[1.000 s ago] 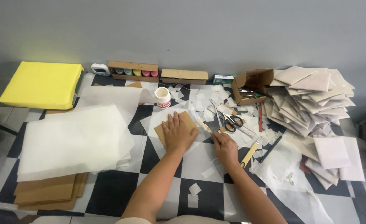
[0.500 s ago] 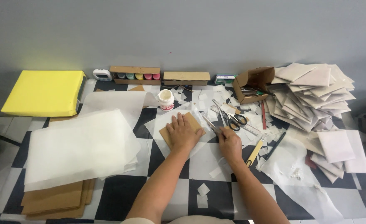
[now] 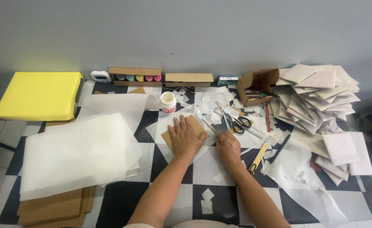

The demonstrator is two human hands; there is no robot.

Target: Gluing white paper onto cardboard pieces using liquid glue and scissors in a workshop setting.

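Two hands work: left hand (image 3: 185, 137) flat, open on the stiff, light brown cardboard square (image 3: 185, 131); right hand (image 3: 227, 145) grips a thin stick (image 3: 209, 125) at its edge.

Along the wall: flat yellow package (image 3: 38, 95), white timer screen (image 3: 100, 76), two long cardboard boxes (image 3: 135, 71) (image 3: 189, 78), open carton (image 3: 257, 82).

Plain grey-blue wall (image 3: 202, 29) runs across the back, bare & evenly lit w/ soft light, slightly darker toward the upper corners. Floor (image 3: 122, 202) is black-and-white checker tile, big squares, meeting the wall along a straight line. At the far left edge the checker gives way to pale tiles (image 3: 0, 131) w/ thin grout lines.
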